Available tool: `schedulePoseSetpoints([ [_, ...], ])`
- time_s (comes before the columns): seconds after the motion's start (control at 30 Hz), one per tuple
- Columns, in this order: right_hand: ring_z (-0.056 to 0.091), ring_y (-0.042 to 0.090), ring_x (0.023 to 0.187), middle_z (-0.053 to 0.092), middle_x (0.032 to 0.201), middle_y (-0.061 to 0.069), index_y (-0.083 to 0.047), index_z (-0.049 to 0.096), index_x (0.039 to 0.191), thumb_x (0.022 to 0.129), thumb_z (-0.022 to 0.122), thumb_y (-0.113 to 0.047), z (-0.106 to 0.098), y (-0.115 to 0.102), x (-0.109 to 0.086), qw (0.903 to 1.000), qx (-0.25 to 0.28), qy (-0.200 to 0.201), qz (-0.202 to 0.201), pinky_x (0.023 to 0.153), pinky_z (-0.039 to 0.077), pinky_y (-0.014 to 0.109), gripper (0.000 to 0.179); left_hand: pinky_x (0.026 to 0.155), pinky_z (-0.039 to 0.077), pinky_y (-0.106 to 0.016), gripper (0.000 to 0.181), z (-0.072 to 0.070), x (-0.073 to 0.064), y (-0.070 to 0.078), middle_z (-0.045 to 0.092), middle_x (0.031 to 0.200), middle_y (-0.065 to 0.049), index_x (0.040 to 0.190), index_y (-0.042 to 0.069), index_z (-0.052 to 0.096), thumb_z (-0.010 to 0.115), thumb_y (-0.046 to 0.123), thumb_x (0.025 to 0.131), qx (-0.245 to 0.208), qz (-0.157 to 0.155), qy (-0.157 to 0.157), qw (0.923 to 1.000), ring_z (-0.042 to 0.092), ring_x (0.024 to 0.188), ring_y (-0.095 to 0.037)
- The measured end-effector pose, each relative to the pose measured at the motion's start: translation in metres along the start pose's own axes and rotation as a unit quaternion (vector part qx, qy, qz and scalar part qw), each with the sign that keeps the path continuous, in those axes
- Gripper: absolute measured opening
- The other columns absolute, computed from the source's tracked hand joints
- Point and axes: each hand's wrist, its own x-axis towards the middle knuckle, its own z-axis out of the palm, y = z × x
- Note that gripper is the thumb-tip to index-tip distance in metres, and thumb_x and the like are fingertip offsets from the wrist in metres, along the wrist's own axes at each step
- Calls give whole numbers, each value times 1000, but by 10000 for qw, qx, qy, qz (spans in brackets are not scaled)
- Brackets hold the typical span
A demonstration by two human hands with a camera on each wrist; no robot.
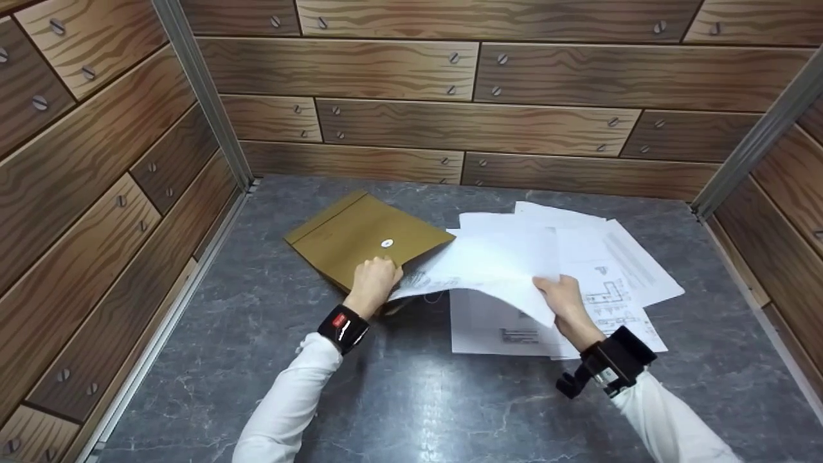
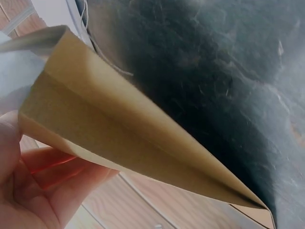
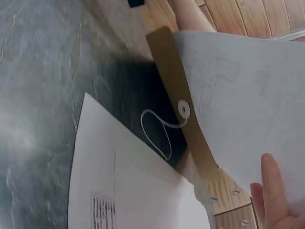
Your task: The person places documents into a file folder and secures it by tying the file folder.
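My left hand (image 1: 376,283) grips the near edge of a brown paper envelope (image 1: 360,225), which is lifted and tilted off the table. In the left wrist view the envelope's folded side (image 2: 119,114) bulges open beside the fingers. With my right hand (image 1: 566,302) I pinch the right edge of a white sheet of paper (image 1: 495,263) that bends across to the envelope's mouth. Its left end lies partly inside, hidden by the envelope's front. The right wrist view shows faint drawing lines on the sheet (image 3: 238,105), and the envelope's flap (image 3: 174,76) with a white button and loose string (image 3: 147,129).
Several printed sheets (image 1: 617,308) lie spread and overlapping on the dark marbled table (image 1: 411,399), beneath and right of my right hand. Wood-patterned walls (image 1: 386,122) close the table in at the back and both sides, with metal posts (image 1: 206,96) at the corners.
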Motion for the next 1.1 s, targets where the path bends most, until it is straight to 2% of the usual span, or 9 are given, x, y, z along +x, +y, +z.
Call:
schedulePoseSetpoints([
  [0.1,57,8,69,52,103,21,20,37,119,89,49,-5,-2,3,2,9997,7,217,-94,61,49,21,41,43,46,-42,28,-2,1,-1,59,60,-14,59,5,54,60,22,80,-78,-80,26,9999,59,53,-34],
  [0.17,57,14,78,48,111,25,20,33,123,89,48,-4,-2,6,2,9996,110,249,-27,63,48,20,44,43,46,-42,27,-3,1,-1,60,61,-14,60,4,55,59,22,81,-141,-117,32,9998,59,53,-34],
  [0.33,49,26,100,28,132,32,18,10,134,91,46,-6,-2,9,4,9987,372,203,284,68,48,19,61,44,46,-43,26,-4,2,-2,60,63,-16,65,3,55,58,21,83,-226,-204,66,9995,59,54,-35],
  [0.47,53,17,88,26,133,32,16,1,135,92,46,-9,-5,11,5,9983,434,237,295,67,48,19,67,44,45,-43,25,-7,4,-2,59,62,-17,67,2,55,57,20,84,-330,-293,71,9990,59,54,-35],
  [0.67,56,11,70,48,106,25,20,24,128,91,48,-9,11,17,-1,9988,369,312,46,61,49,23,53,44,46,-42,25,-10,8,1,60,63,-16,68,1,56,60,21,83,-199,-201,184,9994,59,53,-34],
  [0.8,58,13,70,49,102,24,21,20,128,91,47,-6,27,18,-6,9982,593,-86,-91,63,50,25,54,45,46,-42,26,-10,9,5,60,63,-16,68,2,56,59,22,84,-229,-270,64,9994,59,54,-34],
  [0.93,60,16,80,51,110,25,16,32,126,91,45,-3,40,17,-8,9941,868,-621,-210,69,50,27,42,45,46,-42,27,-9,8,8,60,63,-17,69,1,57,58,23,85,-254,-324,23,9991,59,54,-34],
  [1.0,61,19,84,55,110,22,12,41,121,90,46,-1,43,17,-9,9915,979,-815,-260,71,50,29,35,44,46,-42,27,-8,8,10,60,62,-17,69,1,57,57,23,85,-273,-329,22,9991,60,54,-34],
  [1.1,61,23,85,58,104,18,10,43,120,90,48,-4,43,15,-9,9883,966,-1155,-237,72,50,34,34,44,46,-41,27,-9,8,10,60,62,-17,69,1,57,57,22,85,-323,-385,-35,9987,59,54,-33],
])
